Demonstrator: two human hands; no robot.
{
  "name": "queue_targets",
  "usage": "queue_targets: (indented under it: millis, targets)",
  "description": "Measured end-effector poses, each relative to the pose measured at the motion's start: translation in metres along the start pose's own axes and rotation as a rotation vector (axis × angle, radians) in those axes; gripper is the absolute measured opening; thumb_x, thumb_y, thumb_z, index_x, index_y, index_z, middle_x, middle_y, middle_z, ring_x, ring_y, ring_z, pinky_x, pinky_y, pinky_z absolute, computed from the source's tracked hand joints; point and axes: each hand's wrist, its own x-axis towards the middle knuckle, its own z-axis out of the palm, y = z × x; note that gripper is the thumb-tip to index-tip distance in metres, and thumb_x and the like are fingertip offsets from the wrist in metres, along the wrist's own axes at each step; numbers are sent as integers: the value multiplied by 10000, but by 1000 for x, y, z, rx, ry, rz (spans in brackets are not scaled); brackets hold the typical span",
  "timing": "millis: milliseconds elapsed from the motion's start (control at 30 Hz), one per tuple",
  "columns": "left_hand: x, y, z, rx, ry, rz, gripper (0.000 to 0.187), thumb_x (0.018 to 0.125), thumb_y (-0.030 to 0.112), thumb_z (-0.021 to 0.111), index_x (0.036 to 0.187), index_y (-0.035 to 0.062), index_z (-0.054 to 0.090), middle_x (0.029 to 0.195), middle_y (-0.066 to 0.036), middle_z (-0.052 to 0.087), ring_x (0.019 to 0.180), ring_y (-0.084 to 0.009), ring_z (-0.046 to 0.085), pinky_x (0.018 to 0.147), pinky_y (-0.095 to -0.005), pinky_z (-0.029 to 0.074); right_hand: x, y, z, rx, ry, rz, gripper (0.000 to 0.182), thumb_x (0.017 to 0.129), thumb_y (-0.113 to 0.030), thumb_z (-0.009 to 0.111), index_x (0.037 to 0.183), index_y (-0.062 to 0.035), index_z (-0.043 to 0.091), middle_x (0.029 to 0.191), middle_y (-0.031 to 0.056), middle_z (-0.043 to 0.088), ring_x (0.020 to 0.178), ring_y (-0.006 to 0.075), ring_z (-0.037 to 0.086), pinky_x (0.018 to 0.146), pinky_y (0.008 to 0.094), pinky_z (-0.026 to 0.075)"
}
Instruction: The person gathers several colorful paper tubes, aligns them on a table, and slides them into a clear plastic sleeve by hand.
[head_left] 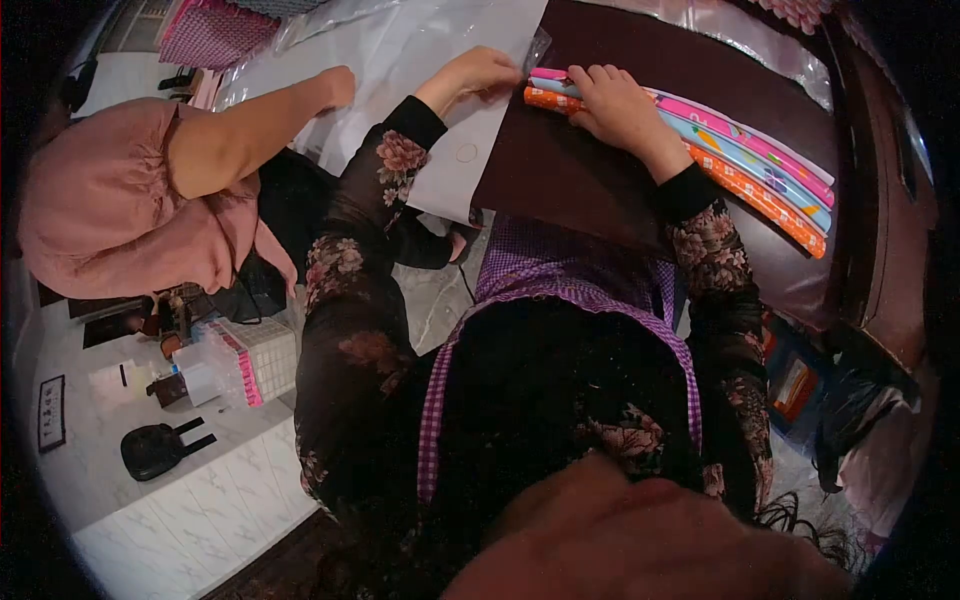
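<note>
Three long rolls lie side by side on the dark table (570, 180): a pink one (740, 130), a light blue one (735, 152) and an orange patterned one (745, 188). My right hand (622, 110) rests across the rolls near their left ends, fingers bent over the pink and blue ones. Just left of those ends is my left hand (480, 75), its fingers pressed together at a piece of clear plastic (538, 50). What its fingertips hold is too small to make out. White sheeting (440, 140) lies under my left hand.
At the left a person in a pink head covering (110, 200) reaches one arm (250, 125) over the white sheeting. Clear plastic (735, 40) lies along the table's far edge. A white basket (265, 360) and a black bag (155, 450) are lower left.
</note>
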Motion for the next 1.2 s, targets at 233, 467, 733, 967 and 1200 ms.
queue_targets:
  millis: [233, 467, 733, 967, 1200]
  targets:
    - [7, -11, -2, 968, 617, 608, 195, 868, 181, 593, 881, -14, 599, 756, -176, 675, 605, -287, 674, 492, -394, 506, 0, 0, 2, -24, 32, -24, 560, 791, -282, 749, 1228, -19, 518, 1057, 159, 608, 1021, 315, 588, 890, 414, 485]
    - [3, -13, 14, 1267, 642, 630, 53, 827, 88, 546, 839, 43, 573, 756, -181, 662, 635, -309, 690, 519, -411, 548, 3, -1, -1, -6, 43, -26, 603, 796, -254, 724, 1293, -11, 484, 1030, 142, 588, 993, 316, 567, 882, 406, 467]
    - [8, -15, 28, 775, 427, 376, 168, 876, 174, 605, 906, 10, 625, 866, -199, 678, 870, -413, 649, 754, -488, 519, 2, -7, -10, 12, 20, -50, 557, 813, -284, 734, 1246, -22, 503, 1060, 158, 601, 1034, 320, 581, 898, 412, 486]
    - [9, -25, 36, 668, 399, 500, 148, 836, 141, 614, 928, 31, 650, 883, -200, 673, 882, -411, 636, 768, -492, 506, 2, -5, -8, -1, 47, -44, 540, 809, -279, 734, 1228, -25, 508, 1046, 155, 600, 1001, 319, 589, 888, 417, 488]
    - [-2, -29, 39, 667, 438, 665, 107, 805, 111, 638, 893, 54, 616, 878, -192, 652, 864, -420, 617, 743, -499, 494, 3, -8, -16, 43, 65, -47, 580, 796, -255, 726, 1282, -33, 499, 1041, 141, 589, 995, 322, 568, 877, 408, 472]
